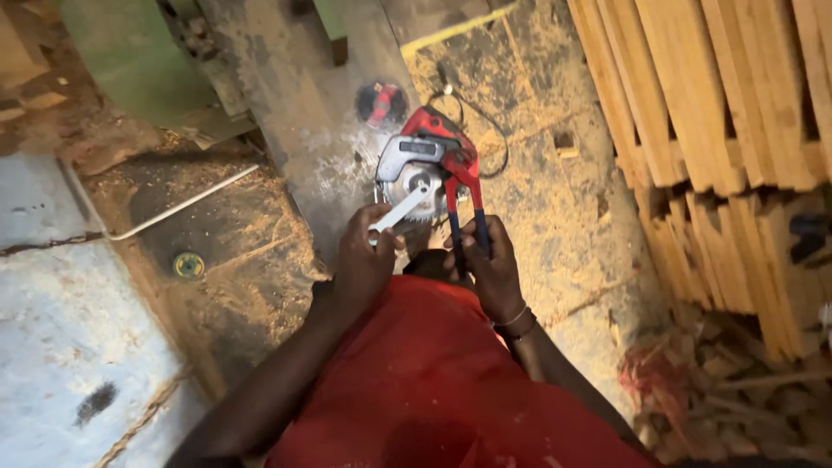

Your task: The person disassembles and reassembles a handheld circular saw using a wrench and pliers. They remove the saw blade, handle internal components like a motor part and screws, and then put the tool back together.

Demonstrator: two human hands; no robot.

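Note:
A red and grey handheld circular saw (422,160) rests on the sawdust-covered floor just ahead of me, its round blade housing facing up. My left hand (362,260) grips a flat silver spanner (400,211) whose far end reaches onto the centre of the blade. My right hand (490,264) is closed around the blue-handled, red-jawed pliers (464,204), whose jaws sit at the saw's right side. My red shirt fills the bottom of the view.
A stack of pale wooden planks (719,130) fills the right side. A dark round disc (381,102) lies beyond the saw, with a black cord (494,130) beside it. A white rod (186,204) and a small yellow-green disc (188,265) lie on the left.

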